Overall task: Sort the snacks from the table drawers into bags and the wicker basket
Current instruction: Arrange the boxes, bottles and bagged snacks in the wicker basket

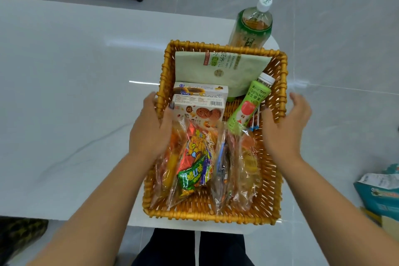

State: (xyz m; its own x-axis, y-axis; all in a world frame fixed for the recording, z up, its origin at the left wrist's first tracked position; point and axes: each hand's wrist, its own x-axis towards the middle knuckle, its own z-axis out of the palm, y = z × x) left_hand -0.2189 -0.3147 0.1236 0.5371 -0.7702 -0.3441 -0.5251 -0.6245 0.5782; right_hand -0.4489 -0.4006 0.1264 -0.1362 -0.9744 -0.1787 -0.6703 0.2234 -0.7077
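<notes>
Grip state: the left hand lies with relaxed, spread fingers over the left wall of the rectangular golden-brown wicker basket at frame centre, thumb inside the rim near the cookie box; whether it clasps the rim cannot be told. The right hand is spread beside the right wall, fingers apart and holding nothing. Judged from this placement, both hands bracket the basket to steady or shift it on the white glossy surface. Inside, two small cardboard cookie boxes stand at the middle left, a pale green flat pouch leans against the far wall, and a green-labelled apple juice bottle lies tilted at the right. Clear plastic bags of colourful snacks fill the lower half of the basket. A large green-labelled tea bottle with a white cap stands upright just beyond the far wall, in the upper right, and would obstruct a push away from the person. Teal packaging lies on the floor at the right edge.
</notes>
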